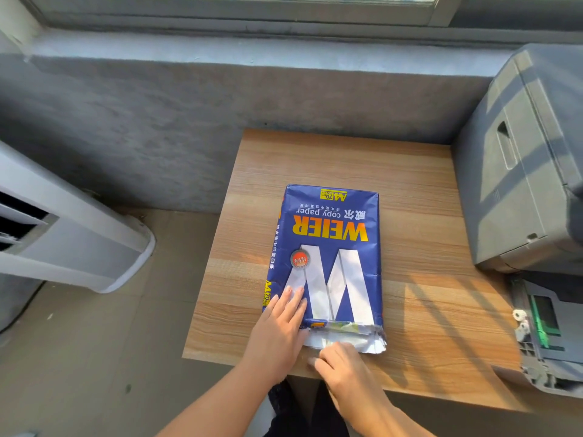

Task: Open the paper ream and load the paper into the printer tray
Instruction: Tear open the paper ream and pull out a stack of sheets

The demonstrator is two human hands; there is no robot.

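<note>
**Two hands on the ream, wrapper end opened, no paper drawn**

Right hand [342,362]: grip closed in a pinch on the loosened wrapper flap [347,340] at the near end of the paper ream [328,257]. How much of the flap the fingers hold cannot be told, as the hand covers it. Left hand [282,323]: spread flat, grasping nothing, palm pressing on the near left corner of the ream, evidently to steady it.

The ream lies flat on the wooden desk [419,216], lengthwise away from the person, printed face up and the lettering reading upside down from this viewpoint. At the near end the blue wrapper is unfolded, showing its pale inner side, crumpled. The far end appears sealed.

The printer [520,159] stands at the right edge of the desk, well apart from the ream. Below it a dark mechanism with green parts [545,329] is exposed; whether this is the tray cannot be told.

Assessment: the opening step is under way, not complete. No sheets are visibly out of the wrapper. Removing the paper and loading it into the printer tray both remain.
</note>
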